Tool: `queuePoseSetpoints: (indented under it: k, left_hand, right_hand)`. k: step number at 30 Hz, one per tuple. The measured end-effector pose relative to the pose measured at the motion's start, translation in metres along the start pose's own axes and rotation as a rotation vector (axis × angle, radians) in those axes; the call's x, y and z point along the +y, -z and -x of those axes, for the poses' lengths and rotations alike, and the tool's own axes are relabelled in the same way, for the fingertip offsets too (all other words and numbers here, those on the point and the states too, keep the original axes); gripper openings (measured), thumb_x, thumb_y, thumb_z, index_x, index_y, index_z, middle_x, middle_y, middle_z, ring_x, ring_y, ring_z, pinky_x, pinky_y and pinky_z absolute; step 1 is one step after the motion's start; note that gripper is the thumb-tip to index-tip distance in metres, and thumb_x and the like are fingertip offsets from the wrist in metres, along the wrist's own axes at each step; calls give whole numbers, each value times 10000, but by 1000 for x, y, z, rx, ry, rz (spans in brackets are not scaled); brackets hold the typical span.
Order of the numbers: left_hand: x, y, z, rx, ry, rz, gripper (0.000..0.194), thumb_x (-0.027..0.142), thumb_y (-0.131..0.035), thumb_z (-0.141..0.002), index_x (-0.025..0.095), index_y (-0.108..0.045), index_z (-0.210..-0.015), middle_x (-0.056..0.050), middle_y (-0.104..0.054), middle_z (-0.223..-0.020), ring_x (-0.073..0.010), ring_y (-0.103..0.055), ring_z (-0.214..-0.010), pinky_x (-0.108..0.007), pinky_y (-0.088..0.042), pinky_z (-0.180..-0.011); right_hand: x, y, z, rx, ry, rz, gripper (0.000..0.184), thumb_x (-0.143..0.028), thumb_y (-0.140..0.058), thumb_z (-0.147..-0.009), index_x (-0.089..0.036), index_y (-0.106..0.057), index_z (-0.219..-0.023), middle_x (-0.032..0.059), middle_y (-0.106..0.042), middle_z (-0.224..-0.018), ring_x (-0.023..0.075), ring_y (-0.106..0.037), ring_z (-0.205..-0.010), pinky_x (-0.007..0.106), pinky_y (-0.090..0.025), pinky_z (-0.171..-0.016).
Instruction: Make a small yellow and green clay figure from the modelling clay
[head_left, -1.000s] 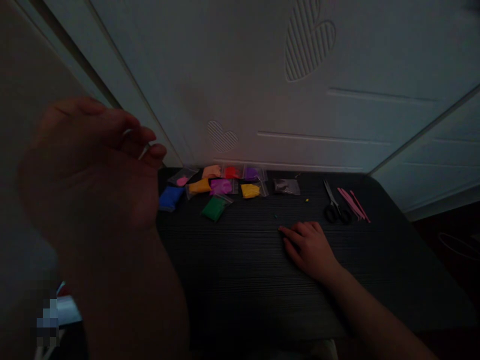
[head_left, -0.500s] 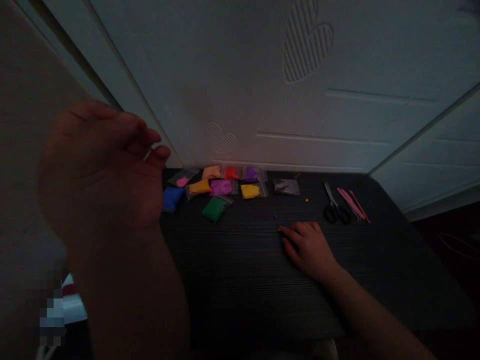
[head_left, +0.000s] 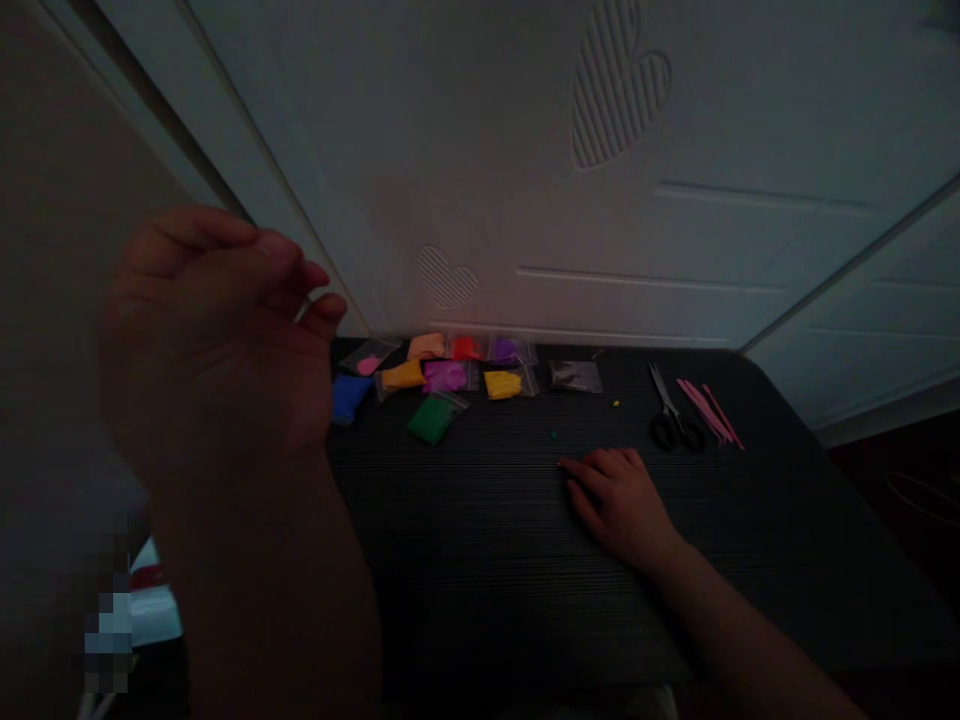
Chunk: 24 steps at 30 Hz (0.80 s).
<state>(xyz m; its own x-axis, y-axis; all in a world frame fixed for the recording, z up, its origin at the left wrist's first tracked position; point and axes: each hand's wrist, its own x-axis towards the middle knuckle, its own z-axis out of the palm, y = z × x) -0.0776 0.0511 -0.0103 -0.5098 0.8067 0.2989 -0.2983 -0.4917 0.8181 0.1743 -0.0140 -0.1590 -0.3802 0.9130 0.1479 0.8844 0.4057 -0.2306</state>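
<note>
My left hand [head_left: 232,330] is raised close to the camera, well above the table. Its thumb and index finger come together in a pinch while the other fingers curl; whatever may be between the tips I cannot make out. On the dark table my right hand [head_left: 619,505] rests palm down, fingers extended. Its index fingertip touches the tabletop at a speck too small to name. Just beyond that finger lies a tiny green bit [head_left: 553,435], and farther back a tiny yellow bit [head_left: 616,404].
Small clear bags of coloured clay, among them green [head_left: 430,420], yellow [head_left: 502,385], blue [head_left: 350,398] and a dark one [head_left: 574,376], lie along the back. Black-handled scissors [head_left: 667,412] and pink tools [head_left: 705,411] sit at right. A white panel [head_left: 450,180] rises behind the table [head_left: 480,560].
My left thumb has moved toward the index finger, and the hand has shifted slightly right in view. My right hand stays in place on the table.
</note>
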Motion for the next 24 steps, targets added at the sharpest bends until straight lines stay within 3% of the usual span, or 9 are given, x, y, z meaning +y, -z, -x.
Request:
queuePoseSetpoints:
  k: [3, 7, 11, 24]
  left_hand:
    - [-2, 4, -5, -130, -52, 31, 138, 66, -515, -633, 190, -510, -693, 48, -457, -612, -97, -481, -592, -218, -385, -491]
    - [-5, 4, -9, -110, -65, 21, 166, 26, -491, -608, 187, -498, -649, 49, -457, -581, -95, -471, -548, -211, -374, -461]
    - [-10, 0, -6, -165, -100, 8, 154, 34, -510, -613, 176, -515, -670, 37, -472, -627, -95, -489, -586, -207, -381, -477]
    - [-21, -7, -2, -213, -10, 24, 100, 79, -560, -633, 159, -511, -668, 29, -454, -643, -85, -474, -565, -209, -375, -477]
  right_hand:
    - [0, -1, -1, -13, -22, 6, 304, -268, -407, -798, -234, -503, -1084, 42, -543, -852, 175, -465, -814, 345, -274, -769]
    - [0, -2, -1, -31, -26, 2, 301, -276, -392, -805, -247, -493, -1088, 35, -535, -873, 175, -459, -826, 347, -275, -776]
    - [2, -3, 0, -45, -24, -10, 299, -273, -383, -811, -250, -488, -1090, 33, -532, -880, 174, -458, -830, 346, -279, -776]
    - [2, -6, -1, -49, -22, 2, 294, -280, -383, -815, -232, -503, -1079, 46, -534, -882, 176, -464, -822, 344, -294, -770]
